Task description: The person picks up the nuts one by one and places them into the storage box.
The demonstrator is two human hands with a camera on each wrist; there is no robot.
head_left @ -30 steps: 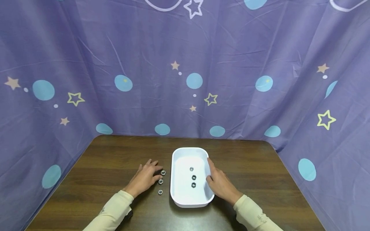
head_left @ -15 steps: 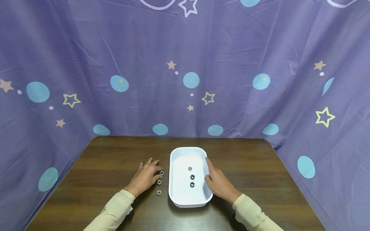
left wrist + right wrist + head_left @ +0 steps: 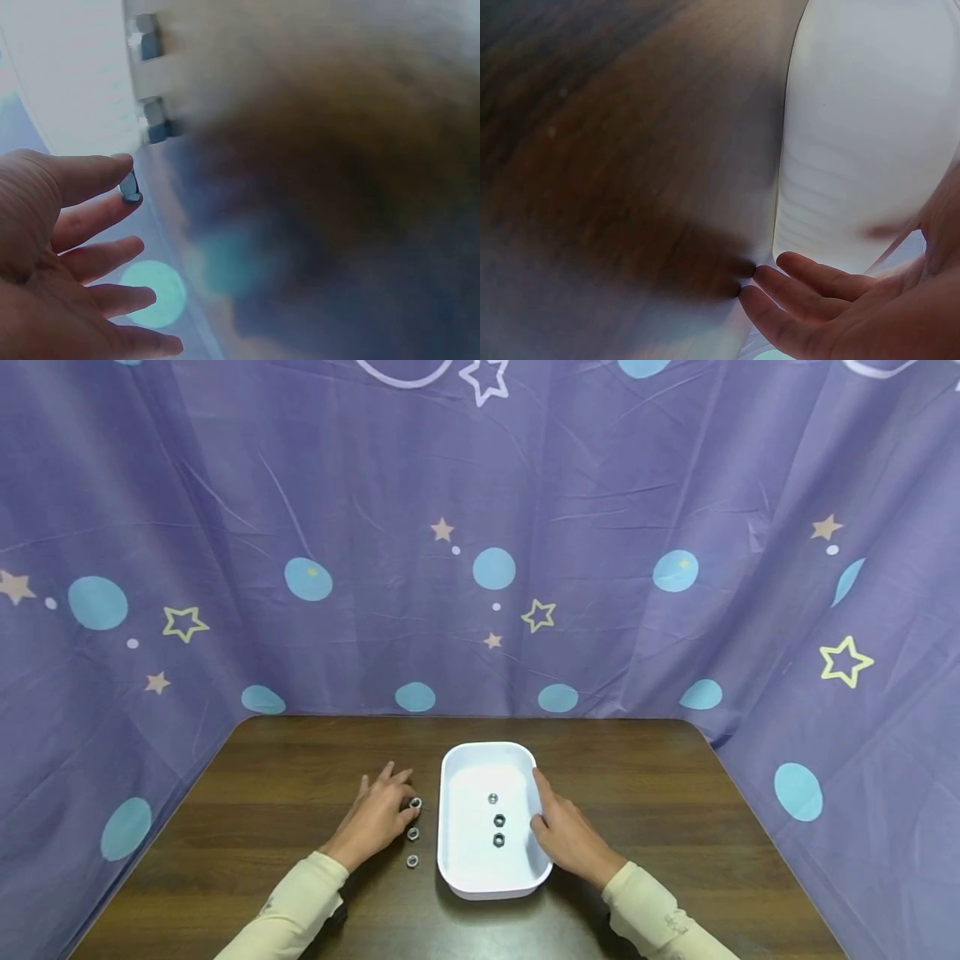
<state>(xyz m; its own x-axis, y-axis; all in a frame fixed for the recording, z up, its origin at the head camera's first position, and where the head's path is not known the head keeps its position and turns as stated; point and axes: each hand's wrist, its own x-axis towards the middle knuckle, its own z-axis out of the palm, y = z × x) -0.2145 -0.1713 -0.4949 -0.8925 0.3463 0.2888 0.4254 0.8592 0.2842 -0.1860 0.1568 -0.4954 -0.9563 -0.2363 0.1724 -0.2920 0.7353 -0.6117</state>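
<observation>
In the head view my left hand [image 3: 375, 810] is at the left of the white tray [image 3: 495, 883]. Its thumb and index finger pinch a steel hex nut [image 3: 130, 187], with the other fingers spread. Two more nuts, a middle one [image 3: 413, 834] and a nearer one [image 3: 412, 861], lie in a row on the table close to that hand. Across the tray, my right hand [image 3: 573, 843] holds the right wall, thumb over the rim and fingers outside. Inside the tray lie a silvery nut [image 3: 492, 798] and two darker nuts [image 3: 499, 820].
A brown wooden table [image 3: 637, 777] carries everything. Purple curtain [image 3: 600, 643] with stars and dots hangs behind it and along both sides. Between the tray's left wall and the row of nuts runs a narrow strip of tabletop.
My left thumb and index finger have closed on the farthest nut, which has shifted slightly away from the others. My right hand stays at the tray wall. The head view has drifted slightly.
</observation>
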